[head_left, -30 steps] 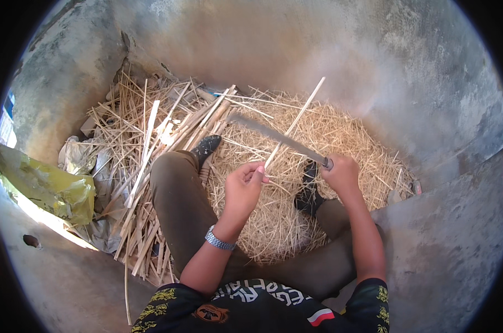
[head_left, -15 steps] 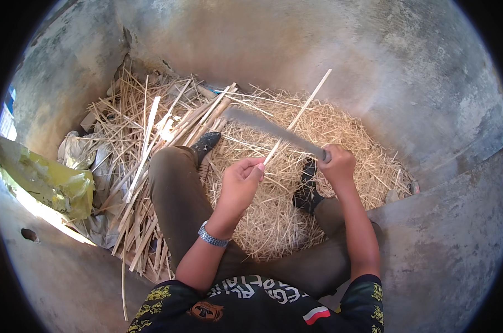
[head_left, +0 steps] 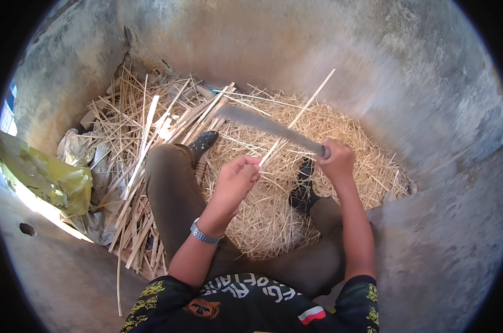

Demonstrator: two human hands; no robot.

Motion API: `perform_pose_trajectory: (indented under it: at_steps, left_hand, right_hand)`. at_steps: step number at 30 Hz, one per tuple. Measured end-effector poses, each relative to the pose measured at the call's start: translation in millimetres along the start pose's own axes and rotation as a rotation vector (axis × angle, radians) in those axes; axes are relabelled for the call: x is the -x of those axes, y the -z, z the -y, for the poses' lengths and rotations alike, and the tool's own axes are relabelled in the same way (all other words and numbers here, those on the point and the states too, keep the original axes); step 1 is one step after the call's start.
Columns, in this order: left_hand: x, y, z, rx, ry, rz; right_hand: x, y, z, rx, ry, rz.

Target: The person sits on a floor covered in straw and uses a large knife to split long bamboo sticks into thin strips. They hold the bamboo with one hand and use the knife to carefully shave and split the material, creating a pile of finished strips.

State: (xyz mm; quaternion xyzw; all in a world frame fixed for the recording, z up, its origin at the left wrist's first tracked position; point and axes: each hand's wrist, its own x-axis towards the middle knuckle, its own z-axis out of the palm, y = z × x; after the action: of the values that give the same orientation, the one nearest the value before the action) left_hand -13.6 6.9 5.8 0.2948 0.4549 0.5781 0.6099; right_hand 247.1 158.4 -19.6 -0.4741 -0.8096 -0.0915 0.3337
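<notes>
Head view: the left hand [head_left: 236, 176] pinches the near end of a thin pale strip [head_left: 298, 115] slanting up over the straw pile [head_left: 329, 183], while the right hand [head_left: 335, 158] is clenched around the handle of a long knife [head_left: 262, 123] whose blade crosses the strip.

Pale straw shavings [head_left: 296, 183], grey blade [head_left: 268, 126], yellow bag [head_left: 46, 175], seemingly olive trousers [head_left: 171, 188]

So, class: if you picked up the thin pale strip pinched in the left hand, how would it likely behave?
The strip looks slender and long, so probably light and springy. It juts straight past the left hand, suggesting some stiffness. Being so thin, it may snap.
</notes>
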Motion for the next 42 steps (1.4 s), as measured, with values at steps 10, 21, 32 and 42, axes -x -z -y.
perform_pose_trajectory:
  at_steps: [10,21,32,42]
  left_hand:
    - [-6,4,1,-0.019,0.065,-0.029]
    - [2,7,-13,0.041,0.102,0.031]
    - [-3,12,0,-0.005,0.030,0.002]
    - [-15,13,18,-0.392,-0.292,-0.156]
  right_hand:
    - [6,-1,-3,0.097,-0.291,0.084]
    - [2,-1,-43,-0.007,-0.658,0.019]
    - [5,7,-25,0.138,0.005,-0.016]
    - [14,-8,8,0.110,-0.181,0.221]
